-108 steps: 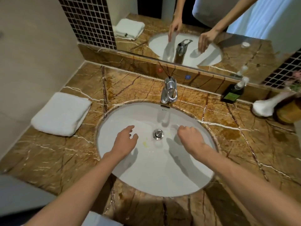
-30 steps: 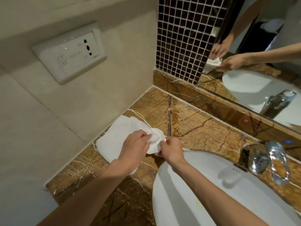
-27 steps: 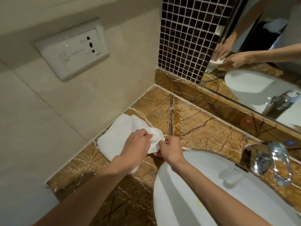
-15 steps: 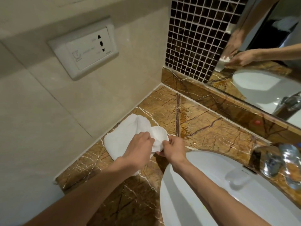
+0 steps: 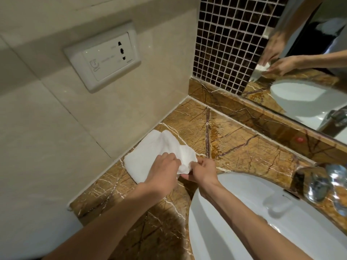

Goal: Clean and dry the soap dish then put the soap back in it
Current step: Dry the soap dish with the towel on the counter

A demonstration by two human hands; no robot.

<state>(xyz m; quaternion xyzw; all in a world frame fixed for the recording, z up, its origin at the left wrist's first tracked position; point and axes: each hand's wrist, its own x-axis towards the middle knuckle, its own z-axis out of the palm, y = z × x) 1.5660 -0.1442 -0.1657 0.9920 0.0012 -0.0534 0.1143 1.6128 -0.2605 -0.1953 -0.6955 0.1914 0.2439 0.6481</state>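
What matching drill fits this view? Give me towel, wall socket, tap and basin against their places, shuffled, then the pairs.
Things:
1. white towel
2. wall socket
3. tap
4. basin

Places:
A. at the right edge, behind the bowl
B. on the beige wall, upper left
C. sunk into the counter, lower right
D. on the marble counter by the wall, gripped by the left hand and the right hand

Pairs: 1-D, 2-B, 3-A, 4-C
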